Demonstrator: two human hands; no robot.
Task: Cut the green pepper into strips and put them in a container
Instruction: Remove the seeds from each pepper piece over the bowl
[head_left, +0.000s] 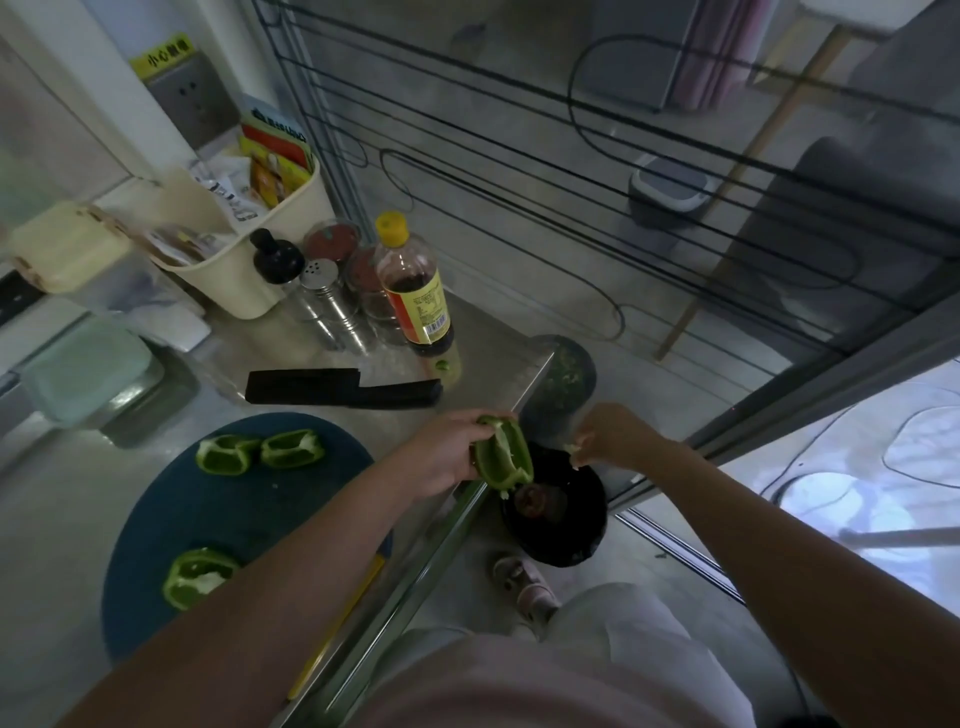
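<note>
Steel counter (483, 338), blue board (218, 514), three pepper pieces (228, 454) on it. Past the edge, over a bin (566, 530): left hand (447, 457) gripping a fourth piece (504, 460), right hand (613, 436) pinching pale bit (574, 451), perhaps pith.

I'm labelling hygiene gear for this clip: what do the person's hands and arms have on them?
The left hand and right hand are ungloved, no rings, watch or bracelet showing; the left forearm and right forearm are bare, no sleeves in view.

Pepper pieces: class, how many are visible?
4 pieces. Two side by side far on the blue board, one at its near edge, one in the left hand. The arm may hide more.
</note>
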